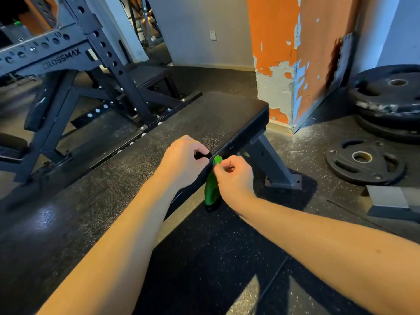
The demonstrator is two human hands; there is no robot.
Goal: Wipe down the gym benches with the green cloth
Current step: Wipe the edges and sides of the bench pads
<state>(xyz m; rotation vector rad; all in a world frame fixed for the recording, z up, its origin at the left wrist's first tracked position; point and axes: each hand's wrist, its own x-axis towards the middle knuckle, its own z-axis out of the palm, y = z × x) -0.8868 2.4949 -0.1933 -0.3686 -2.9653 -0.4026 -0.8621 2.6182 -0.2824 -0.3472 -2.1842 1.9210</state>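
1 weight plate (366,172) lies near the bench (204,123).

The black padded bench (204,123) stands on a speckled rubber floor (227,258), and a green cloth (211,189) hangs down at its right edge, seemingly draped over it.

2 hands (184,160) (236,178), 1 green cloth (211,189), 1 orange pillar (295,53).

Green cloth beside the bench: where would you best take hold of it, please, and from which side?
Probably its top end, from the right, open side, where the right hand pinches it now. The green cloth hangs limp beside the bench edge, so the bench blocks the left, and a top grip lets it drape free.
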